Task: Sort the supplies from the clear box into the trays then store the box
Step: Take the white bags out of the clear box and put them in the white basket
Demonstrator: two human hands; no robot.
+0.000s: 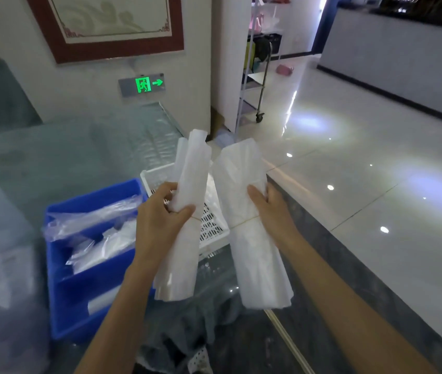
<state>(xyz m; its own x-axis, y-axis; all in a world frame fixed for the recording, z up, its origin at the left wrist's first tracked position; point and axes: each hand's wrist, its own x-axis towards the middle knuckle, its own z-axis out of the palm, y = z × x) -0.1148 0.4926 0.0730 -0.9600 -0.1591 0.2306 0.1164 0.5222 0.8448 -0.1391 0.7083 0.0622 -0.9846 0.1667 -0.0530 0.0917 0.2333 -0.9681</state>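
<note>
Left fingers (184,211) wrapped around bag bundle (187,184), right fingers (255,195) around another bundle (244,168), white tray (155,176) mostly hidden

Slotted tray (214,228) right of bin (60,271), clear bags (98,233) inside bin, both on table (66,152)
</note>
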